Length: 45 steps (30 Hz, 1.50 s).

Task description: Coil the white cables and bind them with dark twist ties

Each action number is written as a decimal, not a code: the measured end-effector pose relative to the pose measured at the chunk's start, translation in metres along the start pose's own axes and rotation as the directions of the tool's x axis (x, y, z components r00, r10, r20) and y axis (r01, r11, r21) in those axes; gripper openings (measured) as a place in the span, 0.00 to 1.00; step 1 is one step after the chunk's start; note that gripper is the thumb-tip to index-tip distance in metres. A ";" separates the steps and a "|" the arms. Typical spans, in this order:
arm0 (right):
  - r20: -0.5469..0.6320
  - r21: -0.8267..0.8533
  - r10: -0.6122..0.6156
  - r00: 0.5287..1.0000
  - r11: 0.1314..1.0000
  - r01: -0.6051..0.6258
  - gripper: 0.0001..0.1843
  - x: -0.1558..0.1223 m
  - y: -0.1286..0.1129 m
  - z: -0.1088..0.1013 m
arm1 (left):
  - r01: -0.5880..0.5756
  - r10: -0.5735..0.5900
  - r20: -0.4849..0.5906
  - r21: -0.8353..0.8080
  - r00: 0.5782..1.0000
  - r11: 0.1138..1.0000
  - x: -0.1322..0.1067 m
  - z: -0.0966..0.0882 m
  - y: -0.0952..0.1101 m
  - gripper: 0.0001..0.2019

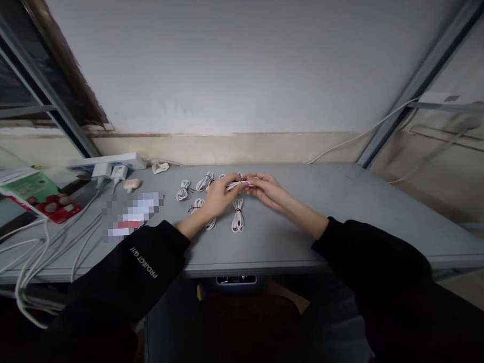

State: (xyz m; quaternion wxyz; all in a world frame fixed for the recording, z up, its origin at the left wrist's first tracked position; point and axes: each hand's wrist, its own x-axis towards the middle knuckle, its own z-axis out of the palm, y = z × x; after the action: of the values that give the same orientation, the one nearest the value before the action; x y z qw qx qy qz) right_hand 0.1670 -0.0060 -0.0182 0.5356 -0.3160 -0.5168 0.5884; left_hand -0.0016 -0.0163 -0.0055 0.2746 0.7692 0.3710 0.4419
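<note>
Both my hands meet above the middle of the grey table. My left hand and my right hand pinch a small bundle of white cable between their fingers, and its thin dark tie is hard to make out. Several coiled white cables lie on the table around them, each bound with a dark tie. One coil lies just below the hands, another sits by my left hand, and others lie further back. A further coil is partly hidden under my left wrist.
A white power strip with plugged-in chargers stands at the back left of the grey table. Nearby are a pink case, a pixelated item, a strawberry-printed box and loose white cables.
</note>
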 end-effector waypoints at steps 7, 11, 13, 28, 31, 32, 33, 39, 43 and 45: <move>0.038 -0.027 -0.031 0.999 0.999 0.032 0.12 0.000 -0.002 -0.002 | 0.023 -0.021 0.012 -0.219 1.000 0.976 0.003 0.000 0.004 0.10; 0.086 -0.097 -0.079 0.993 0.991 0.088 0.14 -0.003 -0.006 -0.002 | 0.062 -0.056 0.026 -0.295 0.998 0.953 0.003 0.000 0.007 0.10; 0.101 -0.180 -0.104 0.989 0.976 0.121 0.15 -0.004 -0.009 -0.002 | 0.111 -0.102 0.043 -0.326 0.994 0.939 0.003 0.001 0.007 0.11; 0.127 -0.480 -0.378 0.917 0.786 0.390 0.12 -0.006 -0.010 0.001 | 0.010 0.001 0.078 -0.134 0.997 0.991 0.007 0.002 -0.010 0.15; 0.079 -0.448 -0.374 0.924 0.815 0.368 0.13 -0.006 -0.008 0.002 | -0.025 0.037 0.064 -0.182 0.997 0.983 0.009 0.002 -0.011 0.14; 0.063 -0.415 -0.344 0.937 0.844 0.338 0.14 -0.006 -0.007 0.002 | -0.039 0.050 0.057 -0.184 0.997 0.982 0.009 0.002 -0.010 0.13; 0.050 -0.376 -0.307 0.951 0.876 0.302 0.15 -0.006 -0.006 0.002 | -0.053 0.062 0.046 -0.181 0.997 0.982 0.009 0.002 -0.009 0.13; -0.027 0.054 -0.090 0.996 0.994 0.092 0.11 -0.001 -0.006 -0.001 | -0.115 0.111 -0.030 -0.162 0.993 0.980 0.006 0.004 -0.004 0.09; 0.071 0.238 0.205 0.976 0.947 -0.216 0.11 0.001 -0.012 -0.004 | -0.154 0.150 -0.037 -0.117 0.988 0.981 0.004 0.004 -0.002 0.07; 0.181 0.239 0.345 0.921 0.893 -0.382 0.14 0.000 -0.015 -0.005 | -0.184 0.181 -0.052 -0.062 0.982 0.981 0.004 0.003 -0.002 0.07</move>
State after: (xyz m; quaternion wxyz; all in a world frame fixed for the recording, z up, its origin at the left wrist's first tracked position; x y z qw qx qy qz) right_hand 0.1765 -0.0068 -0.0051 0.4180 -0.2912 -0.3981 0.7629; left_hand 0.0020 -0.0126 -0.0063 0.2499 0.7800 0.2903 0.4949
